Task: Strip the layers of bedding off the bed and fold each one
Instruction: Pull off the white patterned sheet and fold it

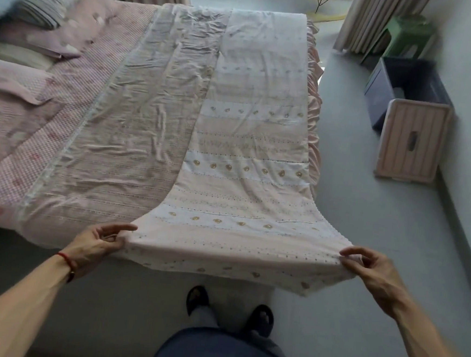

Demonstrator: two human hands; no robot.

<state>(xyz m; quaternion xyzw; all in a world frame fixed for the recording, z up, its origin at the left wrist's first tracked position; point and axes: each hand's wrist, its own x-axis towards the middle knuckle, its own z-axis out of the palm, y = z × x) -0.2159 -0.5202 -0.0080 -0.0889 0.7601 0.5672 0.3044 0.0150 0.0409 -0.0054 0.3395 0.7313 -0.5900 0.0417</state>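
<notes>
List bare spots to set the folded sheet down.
Free: checked cover between pillows and sheet; floor between bed frill and pink stool. Crowded: pillow corner, right wall with bin.

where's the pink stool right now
In the head view the pink stool lies tipped on its side on the floor at the right, by the wall, right beside the dark storage bin.

Bedspread on bed, pillows left
</notes>
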